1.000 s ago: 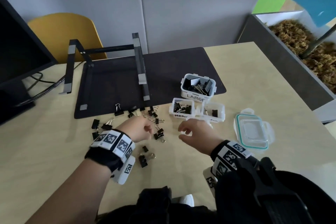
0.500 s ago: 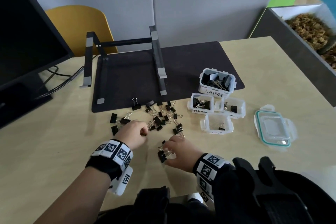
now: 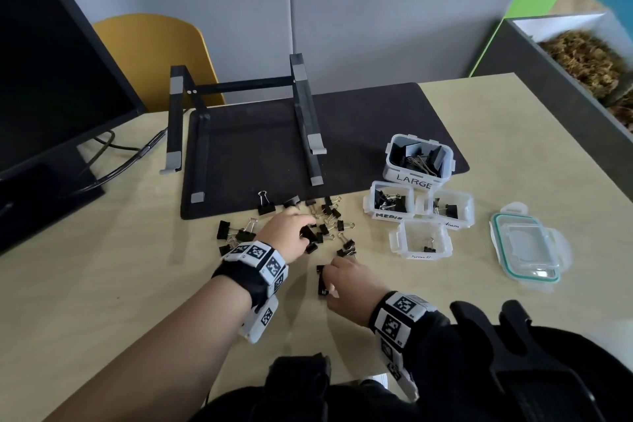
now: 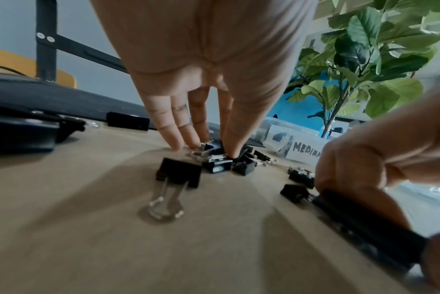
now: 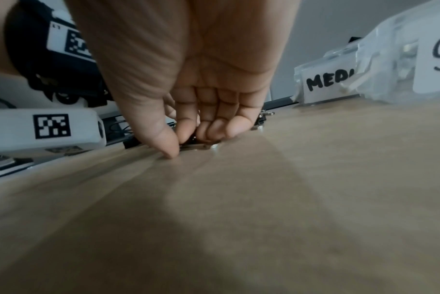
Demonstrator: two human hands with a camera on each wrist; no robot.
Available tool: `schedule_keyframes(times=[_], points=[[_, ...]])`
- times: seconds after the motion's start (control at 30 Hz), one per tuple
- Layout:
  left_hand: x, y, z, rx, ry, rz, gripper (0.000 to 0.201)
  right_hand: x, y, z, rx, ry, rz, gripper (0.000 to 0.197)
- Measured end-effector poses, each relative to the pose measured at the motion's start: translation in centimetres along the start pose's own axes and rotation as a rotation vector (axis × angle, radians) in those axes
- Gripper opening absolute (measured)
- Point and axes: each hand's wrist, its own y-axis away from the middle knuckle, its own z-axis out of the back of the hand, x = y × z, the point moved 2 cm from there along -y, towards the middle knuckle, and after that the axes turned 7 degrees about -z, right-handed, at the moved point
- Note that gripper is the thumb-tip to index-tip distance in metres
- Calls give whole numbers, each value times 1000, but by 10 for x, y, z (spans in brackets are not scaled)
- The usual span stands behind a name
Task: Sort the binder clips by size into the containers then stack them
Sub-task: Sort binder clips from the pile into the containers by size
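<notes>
Several black binder clips (image 3: 330,216) lie scattered on the table in front of the mat. My left hand (image 3: 303,233) reaches into the pile, where its thumb and fingers pinch a black clip (image 4: 214,148). Nearer me, my right hand (image 3: 329,284) grips a larger black clip (image 3: 321,281) that lies on the table; in the right wrist view the thumb and fingertips (image 5: 168,147) close over it. At the right stand the LARGE container (image 3: 394,161), two medium containers (image 3: 371,207) (image 3: 467,212) and the small container (image 3: 399,243), all open with clips inside.
A clear lid with a teal seal (image 3: 527,247) lies right of the containers. A black laptop stand (image 3: 301,120) sits on a dark mat (image 3: 359,134) behind the pile. A monitor (image 3: 44,79) is at the left, a grey planter (image 3: 548,79) at the right.
My right hand came back from the containers toward me and took hold of a clip on the table. My left hand reached forward into the pile.
</notes>
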Motion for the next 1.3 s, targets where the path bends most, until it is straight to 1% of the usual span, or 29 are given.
schedule_keyframes(times=[0.07,0.13,0.23,0.37,0.47,0.57,0.6,0.67,0.77,0.83,0.9,1.03,1.1,1.17,1.3], points=[[-2,-4,-1,14,-30,7,39,-2,-3,1,4,-78,-25,27],[-2,-6,-3,17,-33,15,34,-4,-3,2,6,-132,-41,32],[-2,-7,-4,24,-38,12,28,-4,1,2,-2,-118,-27,37],[-2,-8,-5,2,-40,15,25,-7,3,1,-37,-91,-55,31],[-3,-10,-7,-19,-15,21,22,-11,3,2,-30,-91,-94,33],[-6,-13,-6,-52,40,4,19,-15,6,15,-8,-174,-138,38],[-8,-14,-5,-54,57,-3,20,-18,7,22,-19,-216,-159,39],[-12,-17,-3,-54,99,-16,23,-27,10,42,-88,-295,-196,38],[-19,-20,0,-75,166,-23,29,-53,13,75,-248,-376,-286,33],[-25,-23,2,-100,192,-42,31,-78,14,93,-349,-411,-367,25],[-32,-26,5,-117,212,-54,29,-105,15,107,-407,-408,-464,17],[-47,-32,11,-141,233,-59,28,-155,18,118,-505,-404,-635,14],[-53,-35,13,-148,253,-56,28,-175,17,118,-527,-403,-690,12],[-58,-38,14,-147,262,-53,27,-188,15,116,-497,-391,-713,14],[-68,-45,16,-142,252,-51,26,-198,13,111,-423,-382,-679,19]])
